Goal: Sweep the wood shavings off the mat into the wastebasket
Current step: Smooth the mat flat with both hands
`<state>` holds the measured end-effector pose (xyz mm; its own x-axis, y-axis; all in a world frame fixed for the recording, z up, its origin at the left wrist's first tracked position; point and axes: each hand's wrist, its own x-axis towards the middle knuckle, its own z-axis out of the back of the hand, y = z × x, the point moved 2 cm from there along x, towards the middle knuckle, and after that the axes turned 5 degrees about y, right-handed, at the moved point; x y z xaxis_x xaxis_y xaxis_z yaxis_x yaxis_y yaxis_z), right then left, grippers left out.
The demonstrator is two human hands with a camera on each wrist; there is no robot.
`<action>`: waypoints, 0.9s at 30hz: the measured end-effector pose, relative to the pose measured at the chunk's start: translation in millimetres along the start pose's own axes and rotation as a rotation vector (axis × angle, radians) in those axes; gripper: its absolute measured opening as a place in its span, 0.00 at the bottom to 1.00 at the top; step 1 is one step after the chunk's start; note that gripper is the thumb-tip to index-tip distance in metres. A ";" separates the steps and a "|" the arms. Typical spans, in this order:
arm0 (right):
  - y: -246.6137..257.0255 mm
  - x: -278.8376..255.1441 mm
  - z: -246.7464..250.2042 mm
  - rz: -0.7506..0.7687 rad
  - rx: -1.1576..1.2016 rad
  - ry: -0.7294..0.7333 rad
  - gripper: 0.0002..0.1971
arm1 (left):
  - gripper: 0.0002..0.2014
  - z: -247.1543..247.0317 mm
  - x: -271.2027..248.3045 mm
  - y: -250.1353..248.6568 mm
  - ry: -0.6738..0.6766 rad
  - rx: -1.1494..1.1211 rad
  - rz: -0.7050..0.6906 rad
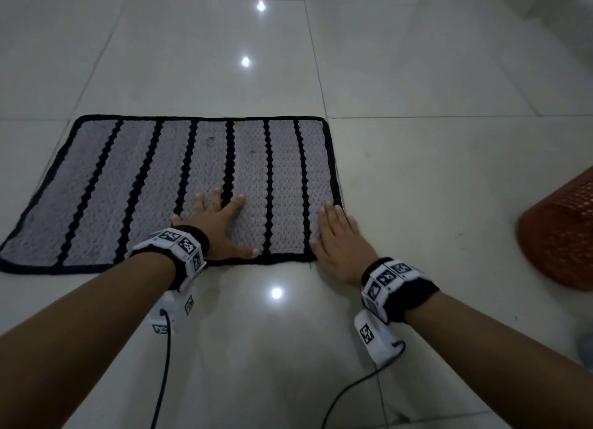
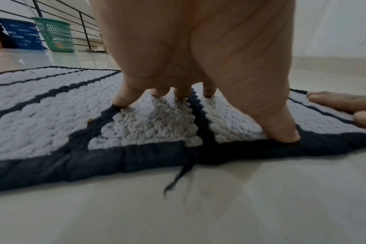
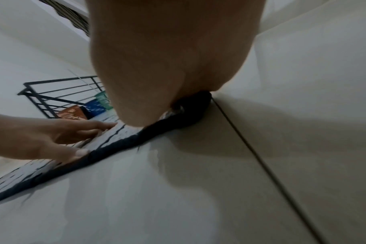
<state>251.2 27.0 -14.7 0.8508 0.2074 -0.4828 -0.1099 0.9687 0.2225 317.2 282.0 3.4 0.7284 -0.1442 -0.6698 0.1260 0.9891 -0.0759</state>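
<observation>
A grey woven mat [image 1: 112,197] with black stripes and a black border lies flat on the tiled floor. A few small brownish shavings [image 1: 211,138] speck its far middle. My left hand [image 1: 221,223] rests on the mat near its front edge with fingers spread; in the left wrist view its fingertips [image 2: 120,101] press into the weave of the mat [image 2: 42,118]. My right hand [image 1: 337,236] lies flat with straight fingers over the mat's front right corner [image 3: 190,115]. The orange mesh wastebasket [image 1: 558,232] lies on its side at the right edge.
Glossy pale floor tiles [image 1: 417,171] surround the mat. Cables [image 1: 163,364] trail from both wrist cameras toward me. Far off, a blue basket [image 2: 21,35], a green basket [image 2: 56,35] and a black railing [image 2: 82,21] stand to the left.
</observation>
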 end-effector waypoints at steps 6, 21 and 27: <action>-7.8 -32.8 -10.6 -0.024 0.088 0.164 0.37 | 0.62 1.8 -0.7 0.0 0.025 -0.010 0.004; -28.6 -41.7 -5.4 -0.007 0.011 0.266 0.39 | 0.64 -2.7 4.9 3.5 0.022 -0.023 -0.009; -24.7 -54.9 7.5 -0.167 -0.035 0.318 0.44 | 0.64 -4.7 7.4 4.3 0.024 -0.029 -0.007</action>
<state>211.1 -9.4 12.7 0.6568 0.0730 -0.7505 -0.0052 0.9957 0.0923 320.0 285.4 -5.3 0.7115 -0.1508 -0.6864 0.1112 0.9886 -0.1019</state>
